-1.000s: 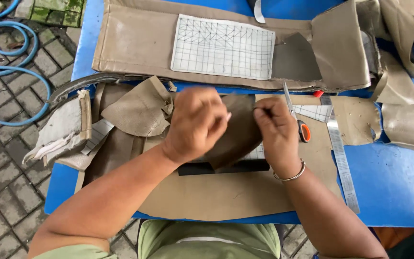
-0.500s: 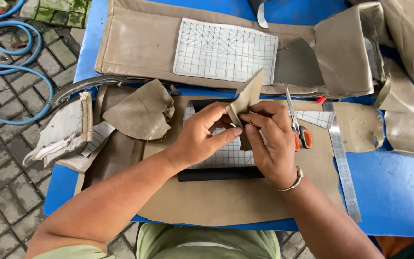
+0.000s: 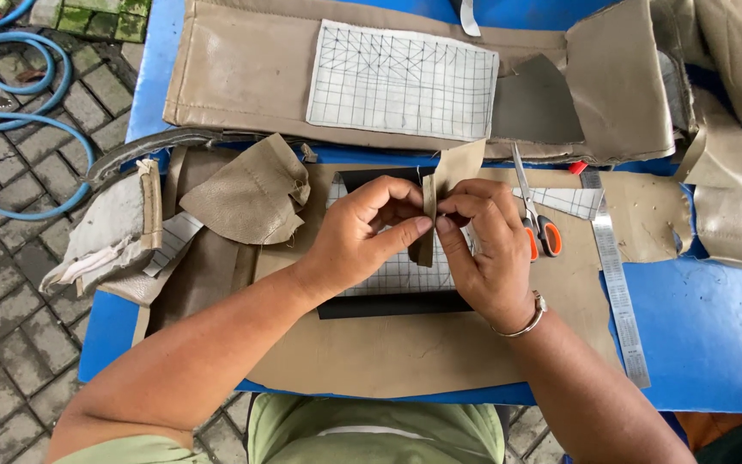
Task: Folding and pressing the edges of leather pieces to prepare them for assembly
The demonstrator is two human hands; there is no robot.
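My left hand (image 3: pixel 361 234) and my right hand (image 3: pixel 485 249) meet at the middle of the blue table (image 3: pixel 706 326). Both pinch a small tan leather piece (image 3: pixel 445 180), folded and held upright between thumbs and fingers. Under the hands lies a white gridded pattern sheet (image 3: pixel 401 273) on a black panel (image 3: pixel 388 304), which rests on a large tan leather sheet (image 3: pixel 405 352).
Orange-handled scissors (image 3: pixel 532 219) and a steel ruler (image 3: pixel 618 288) lie right of my hands. A long tan cover with a gridded patch (image 3: pixel 403 80) spans the back. Leather scraps (image 3: pixel 251 193) and a worn pad (image 3: pixel 113 228) sit left. A blue hose (image 3: pixel 10 112) lies on the paving.
The leather piece went from lying wide under my hands to being folded narrow and upright. Both hands have drawn together and now pinch its fold.
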